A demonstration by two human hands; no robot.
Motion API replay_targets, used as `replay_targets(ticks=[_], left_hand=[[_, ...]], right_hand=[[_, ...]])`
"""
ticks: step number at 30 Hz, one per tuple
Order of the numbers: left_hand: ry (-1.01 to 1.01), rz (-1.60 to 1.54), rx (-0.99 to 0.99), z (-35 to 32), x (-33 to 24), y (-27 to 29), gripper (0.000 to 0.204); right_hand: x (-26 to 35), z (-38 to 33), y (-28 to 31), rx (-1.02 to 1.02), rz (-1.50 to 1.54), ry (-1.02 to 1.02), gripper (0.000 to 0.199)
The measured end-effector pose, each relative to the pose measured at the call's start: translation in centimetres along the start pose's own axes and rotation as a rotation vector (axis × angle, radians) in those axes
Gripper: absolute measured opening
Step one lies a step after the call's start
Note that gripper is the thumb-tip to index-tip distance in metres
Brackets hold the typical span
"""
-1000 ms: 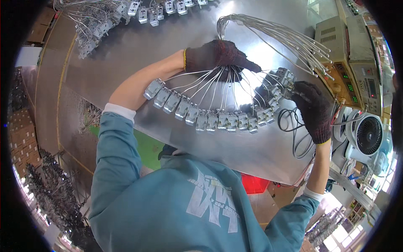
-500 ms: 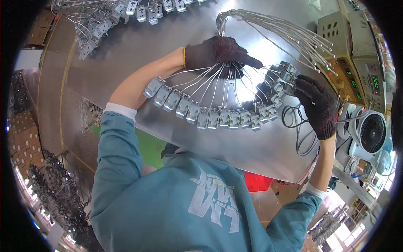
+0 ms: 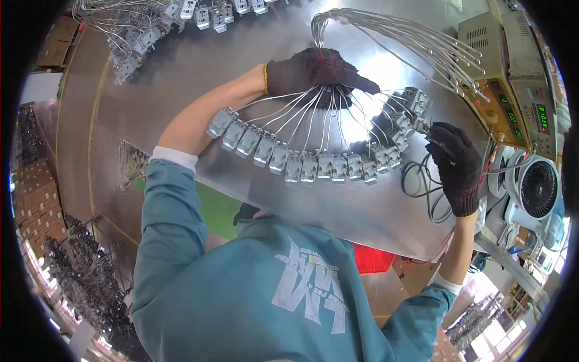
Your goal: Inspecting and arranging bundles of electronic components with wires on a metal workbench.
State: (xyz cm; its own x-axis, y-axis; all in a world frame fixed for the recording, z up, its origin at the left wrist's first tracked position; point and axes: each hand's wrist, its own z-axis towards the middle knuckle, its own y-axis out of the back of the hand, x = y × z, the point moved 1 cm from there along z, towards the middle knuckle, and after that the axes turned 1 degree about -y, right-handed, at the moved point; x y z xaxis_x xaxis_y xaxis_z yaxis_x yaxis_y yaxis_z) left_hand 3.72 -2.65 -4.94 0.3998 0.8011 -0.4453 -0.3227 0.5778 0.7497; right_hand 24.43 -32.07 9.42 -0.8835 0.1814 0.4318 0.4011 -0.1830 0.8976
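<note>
Gloved left hand (image 3: 313, 69) pressed down on the metal table (image 3: 181, 84), closed over the gathered white wires (image 3: 307, 111) where these fan out toward the person. Fan of wires ending in a curved row of small grey sockets (image 3: 301, 166), lying flat on the table just below that hand — row running from near the bare left forearm across to the right, then bending up toward the tester. Gloved right hand (image 3: 455, 166) at the right end of the row, fingers curled narrow at the last sockets; whether one is actually pinched cannot be told, the fingertips being hidden by the glove. Beyond the left hand, the same bundle looping up and over, its loose wire ends (image 3: 458, 66) spread out and reaching the front of a beige tester (image 3: 503, 78) with green lit readouts at the right edge of the table. Black cable (image 3: 422, 181) coiled on the table just beside the right hand. Small white fan (image 3: 537, 190) past the right hand, off the table edge. Second batch of sockets (image 3: 181, 18) with wires heaped at the far left corner of the table — well apart from both hands. Teal sleeves and back of the person filling the lower part of the view.
</note>
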Motion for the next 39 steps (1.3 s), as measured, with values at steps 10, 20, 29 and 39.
replay_targets(ticks=[10, 20, 29, 39], left_hand=[[0.027, 0.011, 0.042, 0.2, -0.3, 0.5, 0.063], [0.027, 0.037, 0.043, 0.3, 0.1, 0.5, 0.06], [0.009, 0.021, 0.027, 1.0, -1.1, 0.7, 0.061], [0.014, 0.041, 0.002, 0.8, -0.5, 0.5, 0.067]], right_hand=[[0.8, 0.1, 0.4, 0.025, -0.117, 0.13, 0.037], [4.1, 0.4, -2.3, -0.036, 0.006, -0.002, 0.029], [3.9, 0.1, -1.3, -0.013, 0.043, -0.066, 0.029], [3.9, 1.5, -0.7, 0.035, -0.183, 0.123, 0.028]])
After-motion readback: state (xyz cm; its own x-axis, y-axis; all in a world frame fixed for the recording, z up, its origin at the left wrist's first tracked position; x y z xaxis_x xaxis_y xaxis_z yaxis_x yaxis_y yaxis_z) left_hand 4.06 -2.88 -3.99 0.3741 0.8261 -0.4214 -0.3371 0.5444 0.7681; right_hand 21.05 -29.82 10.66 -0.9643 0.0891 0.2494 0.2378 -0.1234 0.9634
